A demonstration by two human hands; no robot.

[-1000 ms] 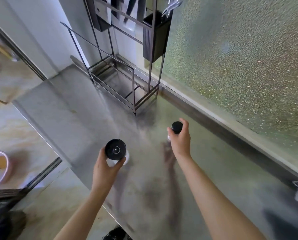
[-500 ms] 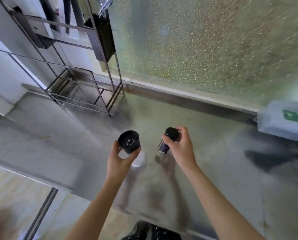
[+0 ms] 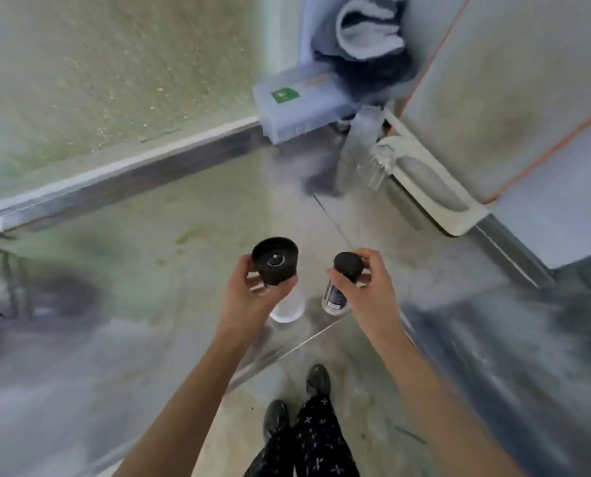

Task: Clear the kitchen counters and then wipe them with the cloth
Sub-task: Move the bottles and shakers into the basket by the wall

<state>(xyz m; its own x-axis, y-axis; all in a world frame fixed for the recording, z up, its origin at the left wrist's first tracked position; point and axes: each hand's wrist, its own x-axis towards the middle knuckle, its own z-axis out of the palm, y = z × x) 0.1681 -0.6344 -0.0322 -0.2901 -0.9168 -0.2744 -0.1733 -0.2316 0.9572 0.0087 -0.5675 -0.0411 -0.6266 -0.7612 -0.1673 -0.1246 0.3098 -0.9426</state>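
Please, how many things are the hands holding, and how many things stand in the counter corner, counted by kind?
Black-capped containers in hand: 2, wide-capped one in left hand, narrow-capped bottle in right hand
Boxes with green label: 1
Clear glass jars: 1
Total: 4

Left hand [image 3: 249, 297] gripping wide black-capped white jar [image 3: 276, 266]; right hand [image 3: 366, 290] gripping slim black-capped bottle [image 3: 340, 284]. Both held just above steel bench [image 3: 149, 270]. Blue box [image 3: 297, 108], grey cloth [image 3: 366, 36], clear glass [image 3: 376, 166] at back corner. Frame blurred.
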